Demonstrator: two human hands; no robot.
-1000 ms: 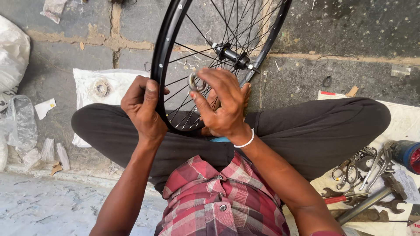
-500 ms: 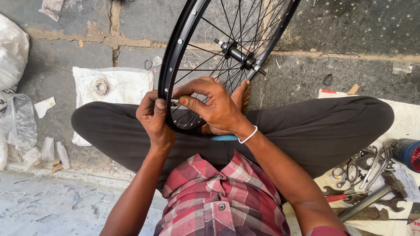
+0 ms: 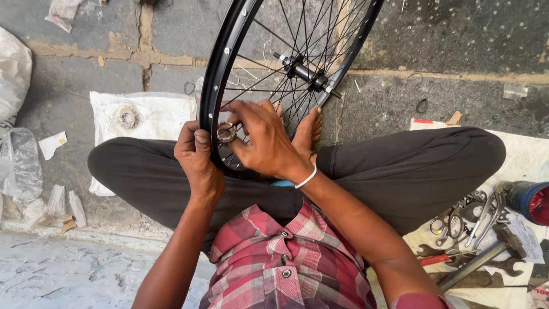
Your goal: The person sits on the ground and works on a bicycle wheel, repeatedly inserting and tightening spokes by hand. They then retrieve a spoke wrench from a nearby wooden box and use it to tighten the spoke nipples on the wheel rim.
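Wheel, a black spoked bicycle rim, standing upright between crossed legs in dark trousers, hub well above the hands. Left hand gripping the rim's lower edge, fingers pressed together and curled around it, thumb on top. Right hand reaching through the spokes, fingers pinching a small round metal spoke wrench against the rim, just beside the left thumb. Bare foot showing behind the spokes. Lying on a white cloth to the left, a small round metal part. Scattered at the right, scissors, spanners and a hammer.
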